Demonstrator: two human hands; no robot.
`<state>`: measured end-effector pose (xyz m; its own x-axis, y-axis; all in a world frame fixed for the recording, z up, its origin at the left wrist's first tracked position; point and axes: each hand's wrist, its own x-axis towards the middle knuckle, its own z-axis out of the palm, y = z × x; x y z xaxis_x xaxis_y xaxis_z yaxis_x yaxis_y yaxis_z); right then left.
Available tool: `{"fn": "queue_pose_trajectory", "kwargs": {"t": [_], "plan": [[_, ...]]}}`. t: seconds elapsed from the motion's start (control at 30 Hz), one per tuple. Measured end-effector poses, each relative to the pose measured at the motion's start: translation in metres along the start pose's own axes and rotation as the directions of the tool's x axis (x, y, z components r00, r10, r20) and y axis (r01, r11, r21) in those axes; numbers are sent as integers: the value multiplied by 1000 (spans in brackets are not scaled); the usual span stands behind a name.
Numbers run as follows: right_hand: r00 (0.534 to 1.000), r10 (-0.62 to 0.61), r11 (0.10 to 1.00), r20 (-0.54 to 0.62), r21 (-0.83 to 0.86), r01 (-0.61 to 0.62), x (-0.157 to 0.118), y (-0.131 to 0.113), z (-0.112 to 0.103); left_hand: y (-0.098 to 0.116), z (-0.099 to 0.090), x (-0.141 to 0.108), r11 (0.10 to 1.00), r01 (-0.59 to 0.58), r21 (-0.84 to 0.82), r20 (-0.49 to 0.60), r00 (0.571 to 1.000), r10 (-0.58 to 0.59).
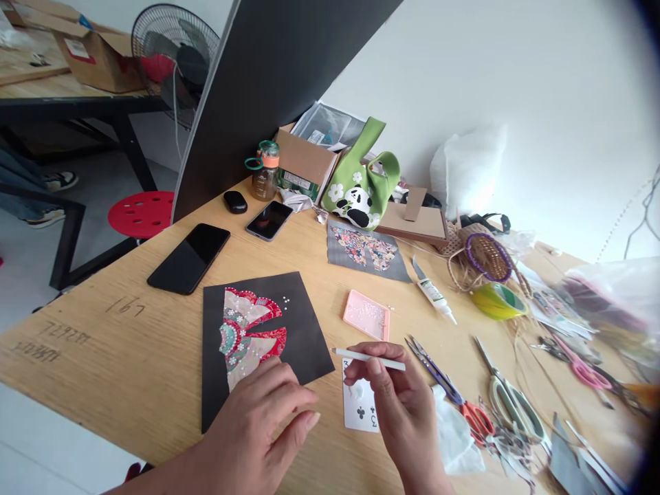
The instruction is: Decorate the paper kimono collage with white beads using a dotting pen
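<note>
My right hand (399, 405) pinches a slim white pencil (355, 355), its tip pointing left. Beneath that hand lies a playing card (355, 414), a three of clubs with a whitish blob on it. My left hand (273, 419) hovers or rests at the lower edge of a black sheet (304, 330), fingers loosely bent and thumb apart, holding nothing. On the sheet is a fan-shaped fabric piece (250, 326) in red, cream and green, dotted with white beads. Several loose beads sit beside it. A pink tray (367, 315) of small beads stands beyond the card.
Scissors (438, 375) and green-handled scissors (510, 395) lie at right among scraps. A glue tube (436, 295), a second patterned sheet (366, 249) and a green panda bag (361, 185) are farther back. Phones (190, 258), a mouse (235, 201) and a bottle (265, 172) are at left.
</note>
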<state>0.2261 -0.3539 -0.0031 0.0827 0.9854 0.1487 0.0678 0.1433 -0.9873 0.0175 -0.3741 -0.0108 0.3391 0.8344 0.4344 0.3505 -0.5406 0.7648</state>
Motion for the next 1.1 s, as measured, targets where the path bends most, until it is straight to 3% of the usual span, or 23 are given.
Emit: {"fn": "queue_pose_trajectory", "kwargs": {"t": [0.07, 0.13, 0.23, 0.33, 0.53, 0.83, 1.1], "plan": [[1000, -6, 1000, -2, 11, 6, -2, -1, 1, -2, -2, 2, 990, 126, -68, 46, 991, -123], [1000, -20, 1000, 3, 7, 20, -5, -3, 1, -3, -3, 6, 939, 310, -148, 116, 948, -295], [999, -42, 999, 14, -23, 42, -10, -5, 1, -3, -5, 15, 766, 575, -288, 237, 818, -525], [997, -63, 997, 42, -32, 65, -17, -7, 4, -3, -6, 23, 609, 685, -400, 286, 724, -627], [995, -86, 996, -47, -29, 84, -34, -12, 20, -2, -3, 25, 401, 749, -526, 334, 616, -713], [982, -191, 975, 3, -118, 190, -38, -12, 24, -1, 3, 25, 262, 748, -610, 385, 568, -727], [977, -213, 963, 13, -165, 213, -38, -8, 22, 3, 2, 28, 167, 740, -652, 402, 523, -752]]}}
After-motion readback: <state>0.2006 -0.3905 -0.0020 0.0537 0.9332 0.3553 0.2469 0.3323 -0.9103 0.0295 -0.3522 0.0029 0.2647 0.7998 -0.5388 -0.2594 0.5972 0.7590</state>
